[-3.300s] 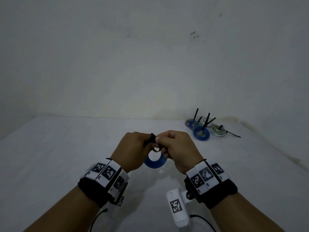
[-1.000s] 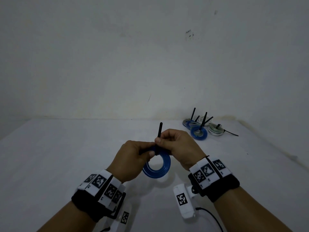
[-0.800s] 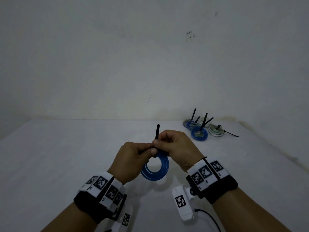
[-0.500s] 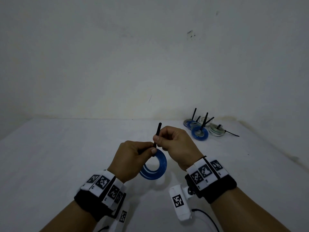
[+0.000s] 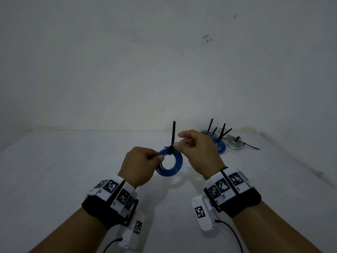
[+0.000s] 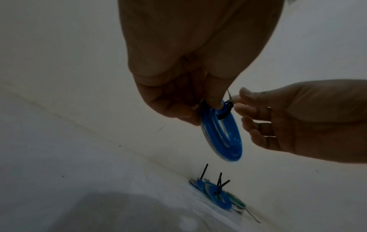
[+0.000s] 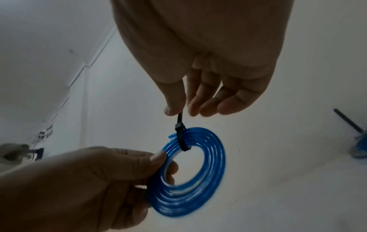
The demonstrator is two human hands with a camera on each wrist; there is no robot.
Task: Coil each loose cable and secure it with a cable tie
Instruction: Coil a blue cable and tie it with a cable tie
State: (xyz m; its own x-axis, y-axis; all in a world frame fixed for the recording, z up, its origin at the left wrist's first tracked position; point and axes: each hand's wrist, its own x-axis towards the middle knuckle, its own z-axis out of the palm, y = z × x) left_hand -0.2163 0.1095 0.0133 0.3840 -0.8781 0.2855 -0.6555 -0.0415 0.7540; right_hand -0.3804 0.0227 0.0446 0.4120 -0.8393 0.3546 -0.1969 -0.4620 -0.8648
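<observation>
Left hand: my left hand (image 5: 139,164) is raised over the white table (image 5: 54,170), thumb and forefinger pinching the rim of the blue cable coil (image 5: 169,164).
Right hand: my right hand (image 5: 198,152) sits just right of the coil; in the right wrist view the thumb and curled fingers (image 7: 200,102) pinch the cable tie (image 5: 172,137).
Tie: looped tight round the coil's top, tail standing upright above my fingertips.
Beyond the fingers: a heap of tied coils (image 5: 221,141) lies by the wall (image 5: 164,61), well apart.
Writing: the wristbands (image 5: 111,194) bear square black-and-white markers; I can read no text.
</observation>
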